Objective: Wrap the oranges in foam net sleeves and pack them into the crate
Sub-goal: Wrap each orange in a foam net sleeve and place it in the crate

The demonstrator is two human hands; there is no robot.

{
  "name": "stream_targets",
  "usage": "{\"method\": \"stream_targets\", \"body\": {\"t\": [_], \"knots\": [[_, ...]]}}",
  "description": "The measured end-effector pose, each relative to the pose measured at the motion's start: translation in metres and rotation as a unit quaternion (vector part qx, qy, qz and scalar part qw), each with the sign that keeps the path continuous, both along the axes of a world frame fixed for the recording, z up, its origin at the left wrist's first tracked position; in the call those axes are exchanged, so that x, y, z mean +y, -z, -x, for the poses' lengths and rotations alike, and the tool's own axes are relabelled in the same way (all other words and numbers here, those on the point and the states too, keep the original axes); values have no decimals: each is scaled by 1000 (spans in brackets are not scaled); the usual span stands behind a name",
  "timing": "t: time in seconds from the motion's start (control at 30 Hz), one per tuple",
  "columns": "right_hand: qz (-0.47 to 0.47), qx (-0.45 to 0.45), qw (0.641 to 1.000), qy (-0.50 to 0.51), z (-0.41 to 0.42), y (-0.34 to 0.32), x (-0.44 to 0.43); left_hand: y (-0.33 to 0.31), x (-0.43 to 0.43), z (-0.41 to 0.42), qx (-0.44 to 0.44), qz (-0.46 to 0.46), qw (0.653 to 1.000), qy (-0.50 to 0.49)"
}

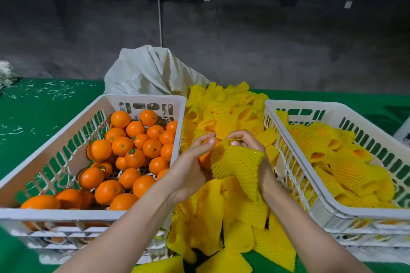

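Between two white crates, my left hand (190,166) grips a bare orange (205,158), mostly hidden by my fingers and a yellow foam net sleeve (237,164). My right hand (250,144) pinches the sleeve's upper edge, and the sleeve partly covers the orange. The left crate (66,214) holds several bare oranges (133,146). Several oranges wrapped in yellow sleeves (346,166) lie in the right crate (295,184).
A heap of loose yellow foam sleeves (224,113) lies between the crates on the green table (33,117) and spills toward me. A pale woven sack (150,71) stands behind the left crate. A dark wall rises behind the table.
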State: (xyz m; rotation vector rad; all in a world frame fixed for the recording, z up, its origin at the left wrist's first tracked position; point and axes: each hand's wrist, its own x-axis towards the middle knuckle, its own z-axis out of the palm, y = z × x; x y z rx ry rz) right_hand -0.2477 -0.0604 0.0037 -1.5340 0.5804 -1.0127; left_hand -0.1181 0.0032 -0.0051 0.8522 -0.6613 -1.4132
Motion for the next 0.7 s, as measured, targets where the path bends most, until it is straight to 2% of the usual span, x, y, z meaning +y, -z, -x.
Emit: {"method": "stream_targets", "body": {"t": [0.1, 0.17, 0.3, 0.37, 0.4, 0.47, 0.5, 0.57, 0.63, 0.7], "knots": [[-5, 8, 1000, 23, 9, 2, -3, 7, 1, 4, -46, 21, 998, 29], [-18, -1, 999, 35, 14, 7, -5, 11, -2, 12, -71, 22, 997, -12], [-25, 0, 992, 120, 12, 28, 6, 19, -14, 36, 21, 8, 993, -112], [35, 28, 985, 167, 10, 40, 17, 20, -20, 48, 135, 1, 985, -111], [62, 32, 983, 170, 10, 45, 21, 19, -22, 51, 155, -10, 980, -122], [72, 32, 986, 150, 14, 49, 26, 22, -26, 53, 114, -17, 980, -164], [44, 24, 989, 140, 15, 47, 27, 23, -27, 53, 62, -13, 980, -186], [-62, -14, 986, 154, 18, 40, 22, 25, -22, 56, 42, 4, 982, -185], [-149, -33, 971, 184, 21, 29, 15, 27, -18, 59, 68, -1, 987, -143], [-156, -21, 970, 184, 23, 22, 8, 23, -16, 62, 96, -29, 987, -123]]}}
